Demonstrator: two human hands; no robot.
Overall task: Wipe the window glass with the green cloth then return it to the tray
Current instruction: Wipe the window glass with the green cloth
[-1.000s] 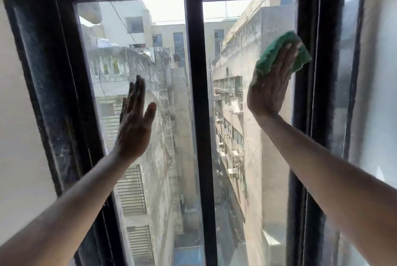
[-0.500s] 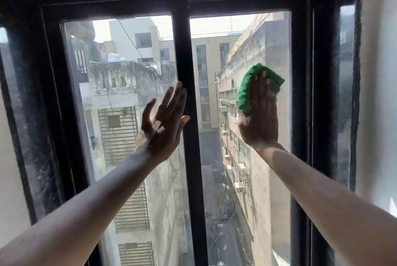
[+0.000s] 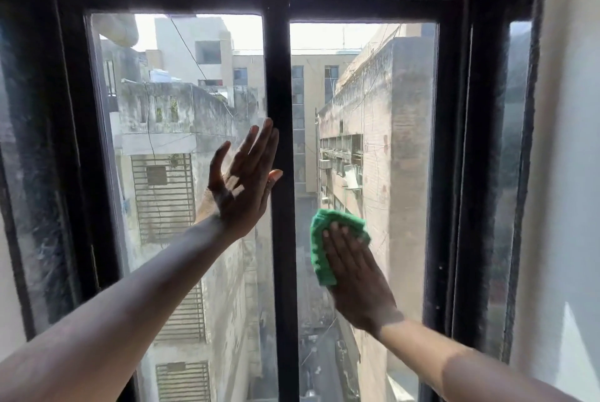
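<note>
My right hand (image 3: 352,271) lies flat and spread, pressing the green cloth (image 3: 319,247) on the right pane of the window glass (image 3: 373,142), down near 5 o'clock from the middle of the window. My left hand (image 3: 242,181) is spread wide, holding nothing, resting on the left pane beside the black middle bar (image 3: 281,239). The cloth could slip out, I think, because my palm only pushes on it and no fingers wrap it. My bare hand could also leave smudges on the glass. A moment ago the cloth was up near 1 o'clock; now it has slid down lower. I can't see the tray.
</note>
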